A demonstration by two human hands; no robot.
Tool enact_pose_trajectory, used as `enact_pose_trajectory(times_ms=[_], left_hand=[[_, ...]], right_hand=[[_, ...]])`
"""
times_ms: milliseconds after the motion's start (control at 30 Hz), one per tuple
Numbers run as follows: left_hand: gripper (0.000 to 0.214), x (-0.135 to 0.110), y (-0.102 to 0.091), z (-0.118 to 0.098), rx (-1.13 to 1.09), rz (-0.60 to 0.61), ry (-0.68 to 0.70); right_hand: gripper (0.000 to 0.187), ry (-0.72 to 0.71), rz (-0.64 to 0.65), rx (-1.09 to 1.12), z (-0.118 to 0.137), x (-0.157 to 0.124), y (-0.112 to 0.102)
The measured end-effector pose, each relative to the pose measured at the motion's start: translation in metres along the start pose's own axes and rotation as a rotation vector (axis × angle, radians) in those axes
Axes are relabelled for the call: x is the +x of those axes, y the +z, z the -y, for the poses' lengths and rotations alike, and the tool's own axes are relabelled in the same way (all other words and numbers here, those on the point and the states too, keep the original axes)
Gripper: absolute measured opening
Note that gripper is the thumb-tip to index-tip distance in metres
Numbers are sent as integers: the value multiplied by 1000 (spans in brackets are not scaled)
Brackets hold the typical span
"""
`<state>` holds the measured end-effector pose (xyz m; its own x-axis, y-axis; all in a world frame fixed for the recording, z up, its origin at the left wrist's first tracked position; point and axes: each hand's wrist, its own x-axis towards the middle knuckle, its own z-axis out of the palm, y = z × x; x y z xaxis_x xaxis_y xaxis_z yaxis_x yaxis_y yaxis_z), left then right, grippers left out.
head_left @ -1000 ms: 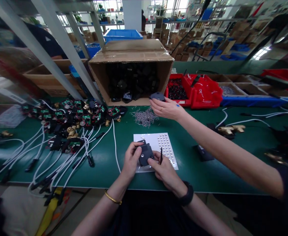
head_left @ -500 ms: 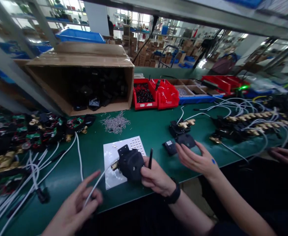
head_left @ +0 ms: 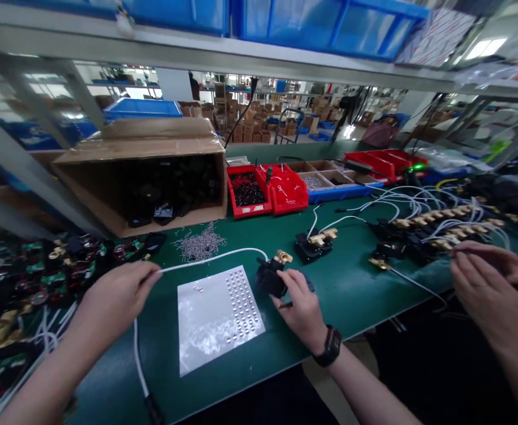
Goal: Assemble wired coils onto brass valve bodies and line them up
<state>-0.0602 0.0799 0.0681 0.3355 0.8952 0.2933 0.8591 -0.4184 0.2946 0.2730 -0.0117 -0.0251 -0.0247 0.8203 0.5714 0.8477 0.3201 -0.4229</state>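
My left hand pinches a white cable between thumb and fingers, left of the white sheet. The cable arcs rightward to a black plastic housing with a brass fitting; a loose length hangs below the hand. My right hand, with a watch on the wrist, grips this housing just above the table, right of the sheet. A thin dark stick, too hidden to name, shows under the right fingers. Rows of small shiny discs lie on the white sheet. Beyond it is a pile of small metal pins or screws.
A cardboard box of black parts stands behind, beside red bins. Circuit-board assemblies crowd the left. Another assembly and brass-fitted rows lie right, near a co-worker's hands. A shelf crosses overhead.
My left hand has risen and closed on the cable, drawing it out leftward. The housing has turned and moved right with my right hand. A co-worker's hand has withdrawn rightward. The view has shifted.
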Motion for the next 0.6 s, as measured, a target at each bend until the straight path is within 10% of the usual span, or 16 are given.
enact_pose_trajectory(times_ms=[133,333,500,600], left_hand=[[30,38,9,-22,194,-113,-19],[28,40,32,11,172,-201,-199],[28,30,57,41,33,-64,-195],[24,21,68,43,-106,-57,-173]], right_hand=[[40,-142,-5,-193,-7,-11,8],[34,-398,201,-366,27,-17,19],[38,-333,409,-283,40,-24,5],[37,-152,291,-126,24,-38,-11]])
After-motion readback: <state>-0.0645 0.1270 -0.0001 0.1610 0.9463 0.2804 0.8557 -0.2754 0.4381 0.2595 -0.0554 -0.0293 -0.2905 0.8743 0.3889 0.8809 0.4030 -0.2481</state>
